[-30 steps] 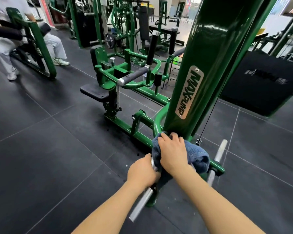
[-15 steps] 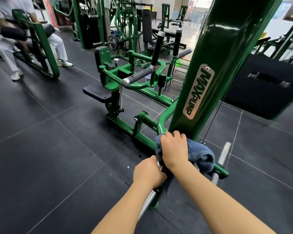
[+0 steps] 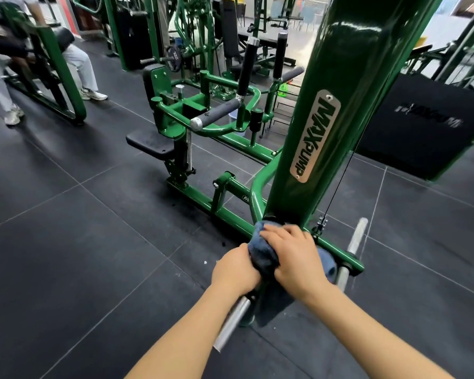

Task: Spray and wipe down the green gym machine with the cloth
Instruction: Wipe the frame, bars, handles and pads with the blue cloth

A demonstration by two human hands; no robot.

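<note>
At 6 o'clock low in the head view, both forearms reach in toward the foot of the green gym machine (image 3: 348, 86). Right hand (image 3: 293, 258) lies on top of the blue cloth (image 3: 260, 253), fingers spread and bent over it, pressing it against the base of the thick green upright where it meets the floor frame (image 3: 225, 212); the fingertips point to about 10 o'clock. Cloth is bunched, one lobe showing at 9 o'clock of the hand and another at 4 o'clock beside the wrist, with a dark tail hanging down toward 6 o'clock. Left hand (image 3: 234, 272) is curled into a fist around the silver bar (image 3: 230, 321), touching the cloth on its 3 o'clock side; the bar runs out from under the fist toward 7 o'clock. A 2nd silver peg (image 3: 357, 233) sticks out on the far side of the frame at 2 o'clock of the right hand. A silver MAXPUMP nameplate (image 3: 315, 138) is fixed to the upright, at 12 o'clock of the hands. A thin black cable (image 3: 340, 181) drops along the upright's 3 o'clock side to a clip just beyond the right hand. Black seat pad (image 3: 151, 143) and grey grip handle (image 3: 219, 113) sit at 11 o'clock, well apart from the hands. Dark tiled floor (image 3: 66, 255) all round. Person in light trousers (image 3: 82, 67) on another machine at far 10 o'clock.
</note>
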